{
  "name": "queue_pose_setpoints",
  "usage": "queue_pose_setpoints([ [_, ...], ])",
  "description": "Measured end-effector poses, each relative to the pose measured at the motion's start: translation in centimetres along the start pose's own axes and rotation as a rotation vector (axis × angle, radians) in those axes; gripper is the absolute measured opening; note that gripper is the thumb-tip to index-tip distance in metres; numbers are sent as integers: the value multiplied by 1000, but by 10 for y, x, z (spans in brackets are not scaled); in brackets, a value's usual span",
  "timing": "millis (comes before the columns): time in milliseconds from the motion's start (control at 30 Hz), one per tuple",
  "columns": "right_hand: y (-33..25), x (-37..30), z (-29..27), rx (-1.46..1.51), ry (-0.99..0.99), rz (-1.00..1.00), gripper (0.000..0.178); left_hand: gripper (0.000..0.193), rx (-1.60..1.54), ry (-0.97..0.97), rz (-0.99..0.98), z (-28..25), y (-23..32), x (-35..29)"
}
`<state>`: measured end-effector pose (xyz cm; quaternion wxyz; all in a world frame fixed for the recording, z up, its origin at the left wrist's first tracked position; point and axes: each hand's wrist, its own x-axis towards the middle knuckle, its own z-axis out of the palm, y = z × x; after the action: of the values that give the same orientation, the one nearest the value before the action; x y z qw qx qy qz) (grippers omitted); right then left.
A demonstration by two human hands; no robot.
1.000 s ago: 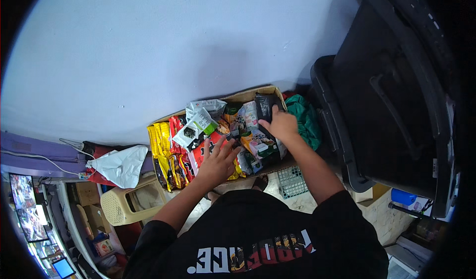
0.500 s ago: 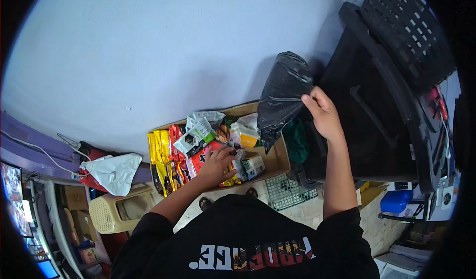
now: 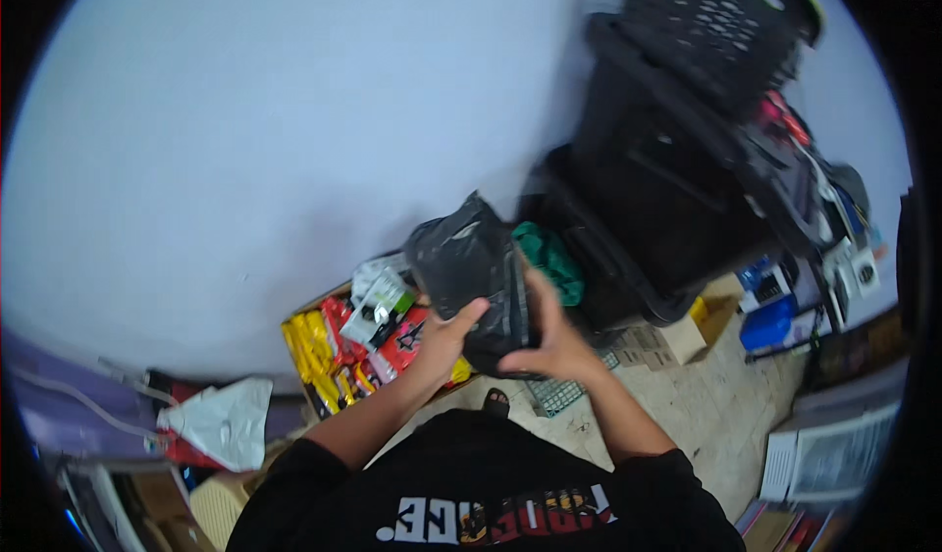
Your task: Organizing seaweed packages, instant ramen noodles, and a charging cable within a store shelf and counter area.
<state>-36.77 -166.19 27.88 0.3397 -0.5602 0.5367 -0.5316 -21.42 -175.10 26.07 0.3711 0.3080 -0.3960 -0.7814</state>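
Observation:
A black plastic bag (image 3: 461, 258), wrinkled and bulky, is held up between both my hands above the right part of a cardboard box (image 3: 312, 407). My left hand (image 3: 446, 341) grips its near left side, thumb lying on top. Around its right side wraps my right hand (image 3: 551, 341), thumb near the lower edge. What the bag contains is hidden. Inside the box lie several yellow packets (image 3: 312, 351), red packets (image 3: 402, 344) and a white-and-green pouch (image 3: 383, 307). The bag and my hands cover the box's right part.
Large black lidded bins (image 3: 677, 159) stand at the right, with a black slatted basket (image 3: 697, 22) on top. A green bag (image 3: 551, 262) sits beside them. A green grid mat (image 3: 561, 395) lies on the floor. At the left are a white bag (image 3: 221, 422) and a beige stool (image 3: 218, 508).
The black bag has come down and left, from my raised right hand to between both hands. My left hand has left the packets and taken hold of the bag. The view has shifted.

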Motion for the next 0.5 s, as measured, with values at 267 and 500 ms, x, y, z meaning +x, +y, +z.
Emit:
queue_pose_setpoints([
  [267,-45,-40,45,-112,259,137,97,64,429,-409,196,-35,16,-11],
  [500,-190,-34,-109,126,1235,-184,43,70,676,-393,115,-109,64,-24],
])
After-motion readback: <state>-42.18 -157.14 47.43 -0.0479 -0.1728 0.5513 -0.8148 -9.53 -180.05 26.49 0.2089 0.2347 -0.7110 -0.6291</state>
